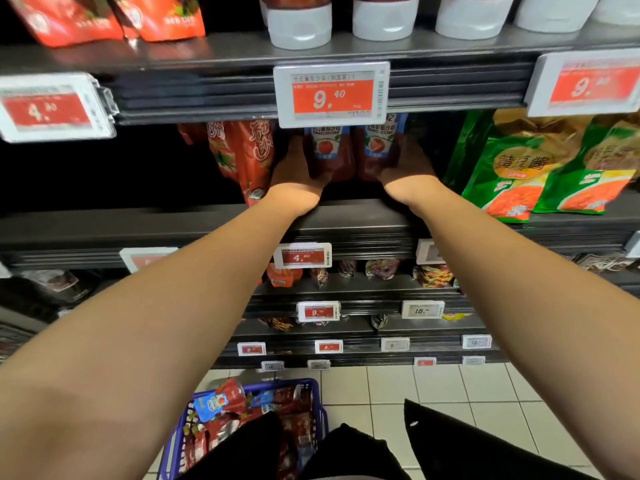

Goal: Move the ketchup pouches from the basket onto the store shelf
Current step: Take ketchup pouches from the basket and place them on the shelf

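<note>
Two red ketchup pouches with blue labels stand side by side on the dark store shelf (207, 223), partly hidden behind a price tag. My left hand (294, 171) holds the left pouch (327, 154) by its left side. My right hand (408, 168) holds the right pouch (377, 150) by its right side. The fingers of both hands are hidden in the shadow behind the pouches. Down on the floor, the blue basket (320, 414) holds several more red ketchup pouches (225, 400).
Red sauce pouches (249, 157) stand left of my hands and green bags (519, 168) to the right. A price tag (330, 93) hangs from the shelf above, which carries white-capped bottles (299, 24). Lower shelves hold small packets. The floor is white tile (433, 386).
</note>
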